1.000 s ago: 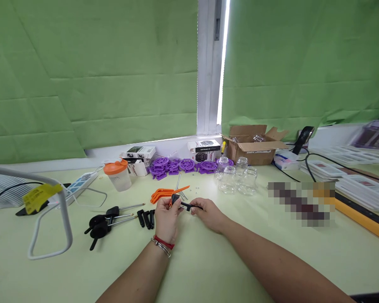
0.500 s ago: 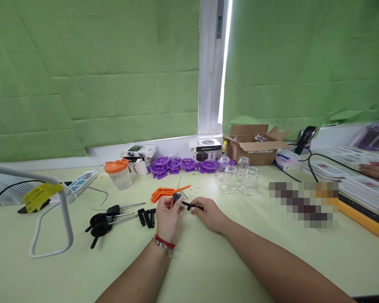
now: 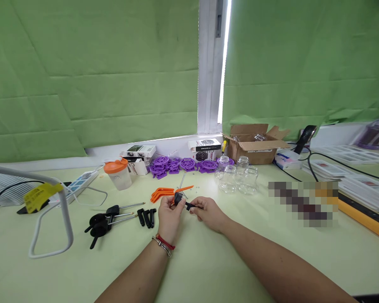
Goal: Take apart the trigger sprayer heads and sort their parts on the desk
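Observation:
My left hand (image 3: 169,213) is closed, pinching a dark rounded plastic piece (image 3: 178,198); an orange strip (image 3: 185,189) sticks out just beyond it. Facing it, my right hand (image 3: 207,213) grips a small black plastic handle (image 3: 189,206) between thumb and fingers. The handle's end meets or nearly meets the dark piece; fingers hide the exact joint. Left of my hands lie several loose black handles (image 3: 147,218), and further left, black assemblies with metal rods (image 3: 101,225). Orange angled plastic pieces (image 3: 160,194) lie just past my left hand.
Purple plastic wheels (image 3: 187,164), glass jars (image 3: 248,181) and an open cardboard box (image 3: 260,156) line the back. An orange-lidded cup (image 3: 117,173) stands left of centre. At the left is a white metal frame (image 3: 70,231); white trays (image 3: 363,191) are stacked at the right.
My left hand and the dark piece have shifted slightly right, closing the gap to the black handle. The metal rod between them shows less. Another person's hand at the far right has left view.

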Demonstrator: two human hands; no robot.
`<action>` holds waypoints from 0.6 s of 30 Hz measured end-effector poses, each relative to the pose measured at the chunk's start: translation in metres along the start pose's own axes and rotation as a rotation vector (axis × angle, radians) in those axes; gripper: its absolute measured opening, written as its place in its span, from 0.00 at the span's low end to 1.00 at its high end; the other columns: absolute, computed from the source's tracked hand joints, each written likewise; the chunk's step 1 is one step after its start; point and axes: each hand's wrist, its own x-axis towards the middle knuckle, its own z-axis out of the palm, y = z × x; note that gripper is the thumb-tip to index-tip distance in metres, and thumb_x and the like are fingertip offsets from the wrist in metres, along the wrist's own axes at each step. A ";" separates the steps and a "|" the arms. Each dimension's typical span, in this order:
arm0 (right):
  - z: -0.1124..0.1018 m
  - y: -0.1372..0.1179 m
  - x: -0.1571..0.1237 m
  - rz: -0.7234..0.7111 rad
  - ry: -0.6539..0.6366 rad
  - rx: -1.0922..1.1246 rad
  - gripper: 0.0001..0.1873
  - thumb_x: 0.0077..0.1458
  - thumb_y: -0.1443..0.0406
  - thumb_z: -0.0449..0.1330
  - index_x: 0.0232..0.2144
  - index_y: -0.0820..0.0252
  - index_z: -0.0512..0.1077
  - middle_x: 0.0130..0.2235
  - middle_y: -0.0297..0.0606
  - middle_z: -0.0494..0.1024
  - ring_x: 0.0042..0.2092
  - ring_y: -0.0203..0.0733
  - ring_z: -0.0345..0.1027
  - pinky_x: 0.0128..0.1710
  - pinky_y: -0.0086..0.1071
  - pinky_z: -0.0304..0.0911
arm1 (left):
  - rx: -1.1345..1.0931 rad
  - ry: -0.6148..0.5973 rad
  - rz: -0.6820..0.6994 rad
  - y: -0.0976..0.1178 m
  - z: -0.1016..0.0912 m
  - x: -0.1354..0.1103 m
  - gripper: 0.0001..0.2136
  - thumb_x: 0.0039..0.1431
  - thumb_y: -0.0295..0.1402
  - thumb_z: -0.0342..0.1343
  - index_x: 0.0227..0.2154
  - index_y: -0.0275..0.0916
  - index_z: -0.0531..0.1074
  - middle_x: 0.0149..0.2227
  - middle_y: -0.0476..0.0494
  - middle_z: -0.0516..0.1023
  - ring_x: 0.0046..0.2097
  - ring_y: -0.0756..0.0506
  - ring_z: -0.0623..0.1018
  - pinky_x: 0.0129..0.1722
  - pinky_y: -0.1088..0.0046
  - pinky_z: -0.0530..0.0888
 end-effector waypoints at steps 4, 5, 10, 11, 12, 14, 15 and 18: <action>0.000 -0.004 0.000 0.026 -0.009 0.092 0.07 0.43 0.65 0.60 0.28 0.62 0.69 0.26 0.32 0.74 0.20 0.29 0.59 0.23 0.28 0.56 | 0.005 -0.084 0.004 0.003 0.004 -0.004 0.24 0.37 0.29 0.66 0.38 0.39 0.61 0.42 0.44 0.72 0.37 0.48 0.77 0.38 0.68 0.75; -0.001 -0.005 0.000 0.030 -0.017 0.110 0.07 0.42 0.66 0.60 0.28 0.62 0.69 0.25 0.32 0.74 0.20 0.29 0.60 0.23 0.27 0.56 | 0.008 -0.110 0.010 0.003 0.005 -0.004 0.27 0.36 0.27 0.66 0.40 0.40 0.60 0.45 0.42 0.70 0.39 0.47 0.77 0.39 0.67 0.75; -0.003 -0.007 0.001 0.059 -0.060 0.200 0.07 0.39 0.67 0.62 0.25 0.62 0.68 0.19 0.29 0.72 0.20 0.31 0.64 0.23 0.26 0.56 | 0.103 -0.205 0.119 0.003 0.005 -0.003 0.29 0.37 0.26 0.65 0.44 0.40 0.58 0.50 0.39 0.65 0.49 0.44 0.72 0.47 0.62 0.72; -0.004 -0.008 0.001 0.072 -0.068 0.225 0.08 0.39 0.67 0.63 0.25 0.63 0.68 0.19 0.29 0.72 0.20 0.32 0.65 0.23 0.26 0.56 | 0.131 -0.217 0.135 0.002 0.004 -0.003 0.30 0.37 0.27 0.65 0.44 0.40 0.58 0.50 0.39 0.64 0.49 0.44 0.71 0.49 0.61 0.71; -0.004 -0.008 0.001 0.084 -0.075 0.252 0.09 0.39 0.66 0.63 0.25 0.63 0.68 0.19 0.30 0.73 0.21 0.32 0.65 0.23 0.26 0.57 | 0.161 -0.228 0.149 0.002 0.004 -0.002 0.31 0.37 0.27 0.65 0.45 0.40 0.58 0.50 0.39 0.64 0.50 0.44 0.71 0.50 0.60 0.70; -0.006 -0.009 0.001 0.105 -0.086 0.300 0.10 0.39 0.65 0.65 0.25 0.63 0.67 0.21 0.33 0.75 0.21 0.32 0.66 0.24 0.26 0.58 | 0.223 -0.250 0.178 0.002 0.003 -0.002 0.35 0.35 0.28 0.67 0.48 0.40 0.57 0.51 0.38 0.63 0.51 0.42 0.70 0.51 0.58 0.69; -0.006 -0.010 0.001 0.114 -0.091 0.320 0.11 0.39 0.64 0.65 0.25 0.63 0.67 0.22 0.34 0.76 0.21 0.32 0.66 0.24 0.26 0.58 | 0.250 -0.261 0.193 0.001 0.003 -0.002 0.37 0.33 0.28 0.68 0.49 0.41 0.57 0.52 0.38 0.63 0.52 0.41 0.69 0.51 0.57 0.68; -0.007 -0.011 0.001 0.138 -0.118 0.358 0.13 0.39 0.64 0.67 0.25 0.63 0.67 0.24 0.37 0.78 0.21 0.32 0.65 0.22 0.26 0.56 | 0.268 -0.270 0.226 -0.002 0.002 -0.001 0.43 0.26 0.29 0.70 0.51 0.42 0.58 0.53 0.37 0.62 0.53 0.38 0.67 0.52 0.55 0.66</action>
